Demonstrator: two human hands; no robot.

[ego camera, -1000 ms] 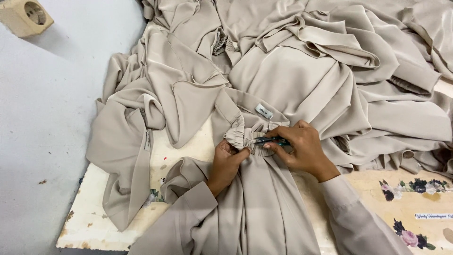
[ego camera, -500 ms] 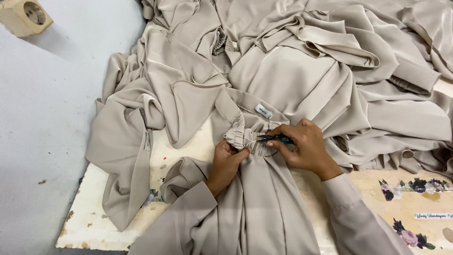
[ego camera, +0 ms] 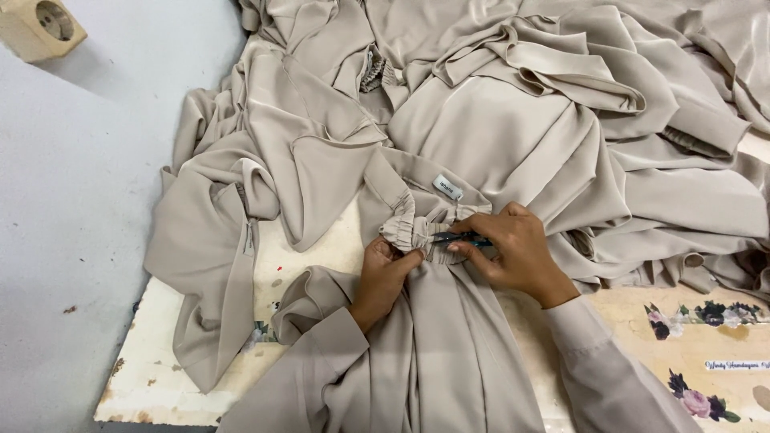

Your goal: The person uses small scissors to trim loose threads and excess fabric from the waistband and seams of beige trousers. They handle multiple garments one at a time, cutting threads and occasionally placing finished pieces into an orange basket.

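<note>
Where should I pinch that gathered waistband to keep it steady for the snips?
Probably pinch the ruffled edge of the gathered waistband from its left, where the left hand grips it: bunched folds give bulk, and the right hand brings the snips from the right.

You have one view only, from the camera on your head, so nothing is shared with a second one. It looks steeply down and forward over your forearms, close to the work, with your left hand [ego camera: 385, 269] and right hand [ego camera: 513, 256] just below the middle of the frame. Beyond your hands the beige cloth [ego camera: 497, 128] runs to the top edge; left of your left hand the table [ego camera: 152, 385] ends and the grey floor [ego camera: 72, 200] shows, up to a wall socket [ego camera: 36, 28] in the far corner.
</note>
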